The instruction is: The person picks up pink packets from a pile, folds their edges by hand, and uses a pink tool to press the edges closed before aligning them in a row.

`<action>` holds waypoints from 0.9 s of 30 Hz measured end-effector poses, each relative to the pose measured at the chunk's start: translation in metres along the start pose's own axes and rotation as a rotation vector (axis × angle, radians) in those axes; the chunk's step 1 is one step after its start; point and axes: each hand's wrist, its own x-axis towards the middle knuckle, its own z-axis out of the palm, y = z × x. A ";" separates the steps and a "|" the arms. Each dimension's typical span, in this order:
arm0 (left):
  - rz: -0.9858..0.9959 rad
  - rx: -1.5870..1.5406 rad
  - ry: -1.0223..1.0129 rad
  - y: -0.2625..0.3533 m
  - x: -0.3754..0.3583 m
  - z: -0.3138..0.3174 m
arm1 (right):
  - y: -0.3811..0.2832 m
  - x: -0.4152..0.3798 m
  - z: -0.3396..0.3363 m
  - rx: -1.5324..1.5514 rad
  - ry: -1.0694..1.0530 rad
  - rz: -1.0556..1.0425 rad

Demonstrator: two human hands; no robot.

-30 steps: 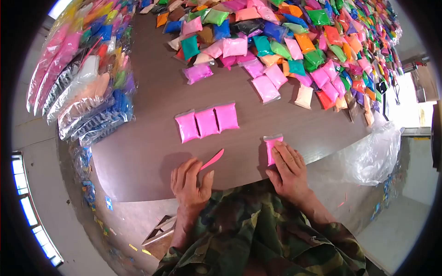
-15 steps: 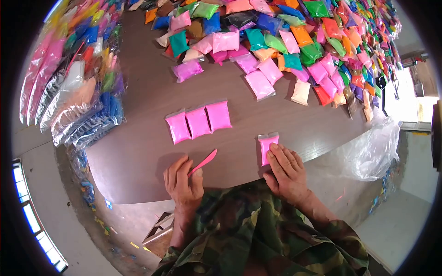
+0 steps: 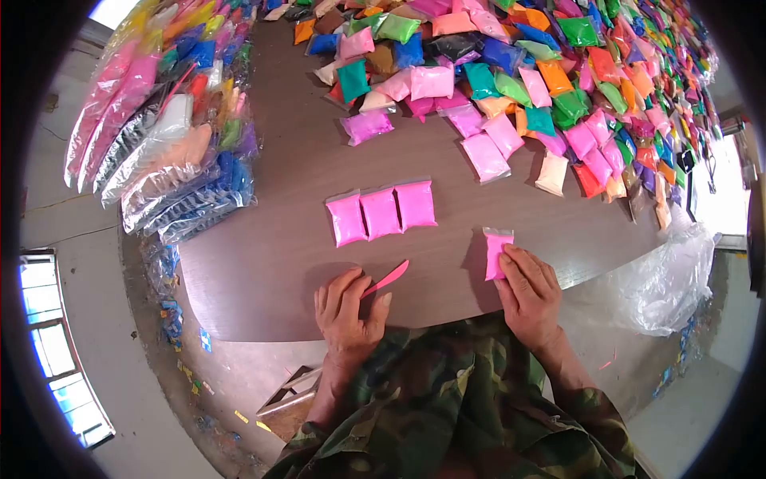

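Observation:
My left hand is closed round the handle end of a pink plastic knife, whose blade points up and right. In my right hand a small bright pink packet is pinched by its right edge between thumb and fingers. Three pink packets stand side by side in a row further in on the table: a left one, a middle one and a right one.
The brown table carries a large heap of coloured packets at the back and right. Long filled plastic bags lie at its left edge. Crumpled clear plastic is beyond the right edge.
The view has shifted, so the table's contents appear further right. My right hand has gone from lying flat on the packet to pinching its edge. My left hand still has the knife.

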 end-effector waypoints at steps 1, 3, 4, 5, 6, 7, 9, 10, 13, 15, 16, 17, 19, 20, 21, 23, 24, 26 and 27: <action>0.004 0.002 0.004 0.000 0.000 0.000 | 0.000 0.005 0.000 0.020 0.022 0.008; 0.013 0.003 0.014 0.000 0.001 0.000 | -0.005 0.021 0.004 0.083 0.084 0.013; 0.012 0.000 0.013 0.000 0.001 0.001 | -0.008 0.028 0.008 0.120 0.118 0.014; 0.010 0.000 0.014 -0.001 0.000 0.002 | -0.012 0.036 0.013 0.160 0.152 0.014; 0.006 0.002 0.015 -0.002 -0.001 0.001 | -0.017 0.045 0.016 0.156 0.152 -0.028; -0.003 -0.009 0.022 -0.002 -0.001 0.001 | -0.023 0.056 0.018 0.154 0.150 -0.070; -0.021 -0.032 0.038 -0.002 -0.001 0.002 | -0.037 0.072 0.028 0.141 0.142 -0.159; -0.013 -0.029 0.045 -0.004 -0.002 0.002 | -0.045 0.079 0.035 0.127 0.137 -0.206; -0.002 -0.029 0.061 -0.007 -0.002 0.003 | -0.061 0.100 0.060 0.137 0.152 -0.330; -0.018 -0.032 0.060 -0.007 -0.003 0.003 | -0.071 0.110 0.072 0.164 0.139 -0.375; -0.021 -0.033 0.059 -0.006 -0.003 0.003 | -0.072 0.113 0.081 0.182 0.112 -0.394; -0.025 -0.034 0.057 -0.006 -0.003 0.003 | -0.074 0.117 0.085 0.178 0.099 -0.407; -0.025 -0.035 0.054 -0.005 -0.002 0.002 | -0.078 0.124 0.093 0.166 0.075 -0.429; -0.025 -0.035 0.052 -0.005 -0.001 0.001 | -0.077 0.125 0.098 0.157 0.063 -0.433; -0.024 -0.036 0.051 -0.004 0.000 0.001 | -0.079 0.126 0.099 0.146 0.063 -0.432; -0.028 -0.039 0.052 -0.003 0.001 0.000 | -0.084 0.130 0.100 0.123 0.062 -0.429; -0.030 -0.040 0.052 -0.003 0.001 0.000 | -0.085 0.130 0.101 0.112 0.057 -0.437; -0.036 -0.045 0.048 -0.003 0.000 0.000 | -0.086 0.130 0.103 0.091 0.047 -0.450; -0.038 -0.047 0.047 -0.004 0.000 0.001 | -0.086 0.130 0.104 0.097 0.039 -0.447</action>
